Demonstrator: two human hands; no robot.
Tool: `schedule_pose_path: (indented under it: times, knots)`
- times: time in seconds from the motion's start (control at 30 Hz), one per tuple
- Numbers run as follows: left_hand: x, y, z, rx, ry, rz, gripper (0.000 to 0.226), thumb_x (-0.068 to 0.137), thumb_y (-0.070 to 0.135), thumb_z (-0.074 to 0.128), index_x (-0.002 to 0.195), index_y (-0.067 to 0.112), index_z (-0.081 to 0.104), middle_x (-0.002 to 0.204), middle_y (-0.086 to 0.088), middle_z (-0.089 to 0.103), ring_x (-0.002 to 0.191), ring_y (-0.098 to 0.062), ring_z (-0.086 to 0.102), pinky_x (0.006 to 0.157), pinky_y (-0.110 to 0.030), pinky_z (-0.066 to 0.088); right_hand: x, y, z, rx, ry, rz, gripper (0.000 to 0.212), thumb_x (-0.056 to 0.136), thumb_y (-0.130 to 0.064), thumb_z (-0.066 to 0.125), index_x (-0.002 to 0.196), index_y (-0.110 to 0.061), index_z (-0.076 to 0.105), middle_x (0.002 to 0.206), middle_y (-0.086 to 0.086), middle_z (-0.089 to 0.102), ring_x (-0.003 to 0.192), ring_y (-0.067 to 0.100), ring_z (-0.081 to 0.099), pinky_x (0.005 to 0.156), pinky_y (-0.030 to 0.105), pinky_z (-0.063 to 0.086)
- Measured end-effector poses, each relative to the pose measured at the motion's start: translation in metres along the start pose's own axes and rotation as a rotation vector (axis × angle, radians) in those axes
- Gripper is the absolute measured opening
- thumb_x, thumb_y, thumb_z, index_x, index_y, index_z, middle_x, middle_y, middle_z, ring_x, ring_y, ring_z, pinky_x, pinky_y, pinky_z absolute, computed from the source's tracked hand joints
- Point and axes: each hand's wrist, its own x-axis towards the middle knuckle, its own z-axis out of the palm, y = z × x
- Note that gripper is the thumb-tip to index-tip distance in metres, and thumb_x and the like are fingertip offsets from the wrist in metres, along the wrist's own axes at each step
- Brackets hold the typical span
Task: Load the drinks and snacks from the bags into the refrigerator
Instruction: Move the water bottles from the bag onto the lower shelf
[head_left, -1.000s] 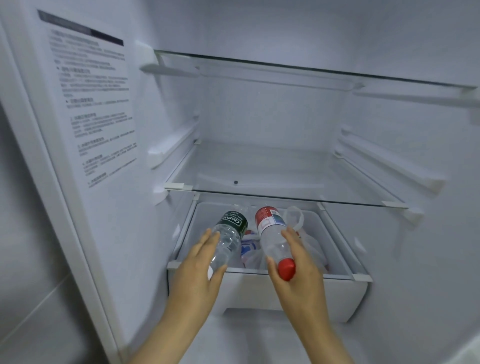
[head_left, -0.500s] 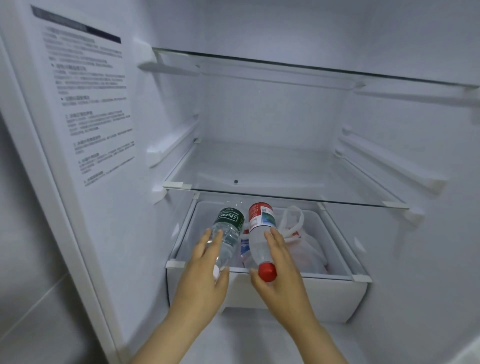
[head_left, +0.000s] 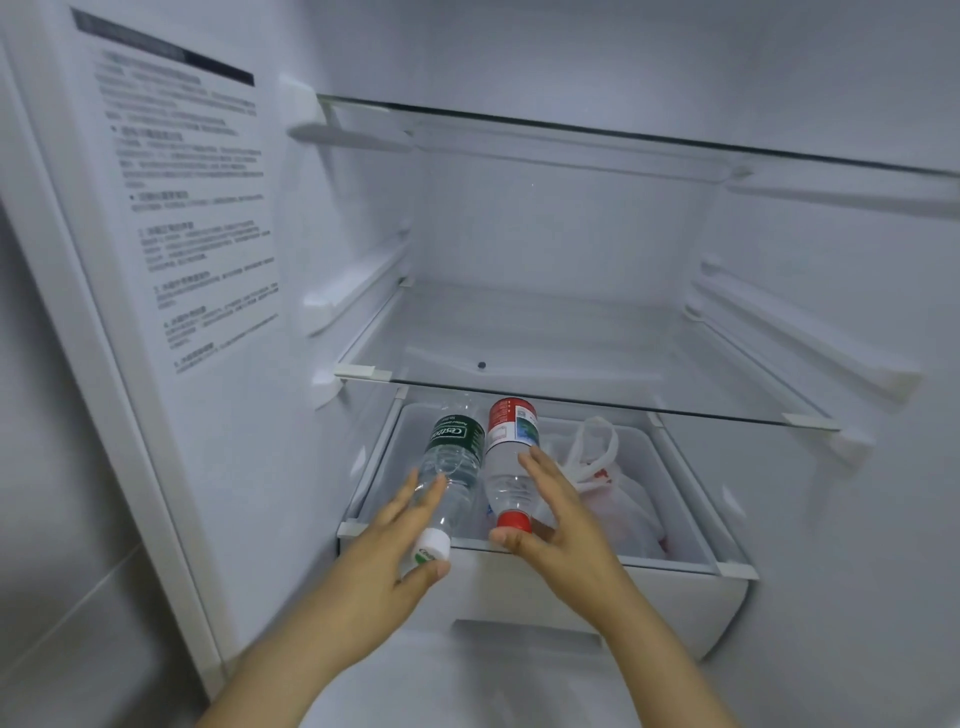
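Two clear water bottles lie side by side, tilted into the open white drawer at the bottom of the refrigerator. The green-labelled bottle has a white cap toward me, and my left hand grips its neck end. The red-labelled bottle has a red cap, and my right hand holds it from the right side and under the cap. A white plastic bag with red print sits in the right part of the drawer.
A glass shelf spans just above the drawer, with a second glass shelf higher up. The refrigerator's left wall carries a printed label. Plastic rails line both side walls.
Both bottles have moved left and further into the drawer. The red-labelled bottle has closed up against the green-labelled one, and my right hand has shifted toward its cap.
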Motion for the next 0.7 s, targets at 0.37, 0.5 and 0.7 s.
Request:
schedule_pose_path:
  times: [0.37, 0.5, 0.7]
  knots:
    - [0.038, -0.014, -0.001, 0.014, 0.102, -0.124, 0.066, 0.097, 0.023, 0.051, 0.149, 0.035, 0.014, 0.160, 0.005, 0.007, 0.146, -0.011, 0.013, 0.117, -0.031, 0.024, 0.034, 0.000, 0.018, -0.013, -0.025, -0.001, 0.084, 0.081, -0.024, 0.076, 0.149, -0.034, 0.028, 0.156, -0.019, 0.016, 0.140, -0.002, 0.015, 0.117, 0.032, 0.026]
    - [0.049, -0.019, -0.002, -0.044, 0.140, -0.145, 0.067, 0.095, 0.019, 0.053, 0.150, 0.034, 0.017, 0.159, 0.005, 0.010, 0.145, -0.012, 0.018, 0.116, -0.035, 0.026, 0.043, -0.001, 0.021, -0.013, -0.030, -0.004, 0.084, 0.082, -0.024, 0.075, 0.150, -0.032, 0.026, 0.155, -0.018, 0.017, 0.140, 0.000, 0.019, 0.116, 0.029, 0.028]
    - [0.060, -0.024, -0.003, -0.165, 0.209, -0.179, 0.068, 0.094, 0.014, 0.055, 0.150, 0.028, 0.019, 0.157, 0.002, 0.021, 0.142, -0.016, 0.025, 0.116, -0.040, 0.028, 0.060, -0.006, 0.026, -0.069, -0.051, -0.003, 0.085, 0.083, -0.025, 0.074, 0.151, -0.029, 0.024, 0.158, -0.011, 0.015, 0.144, 0.009, 0.019, 0.117, 0.038, 0.028]
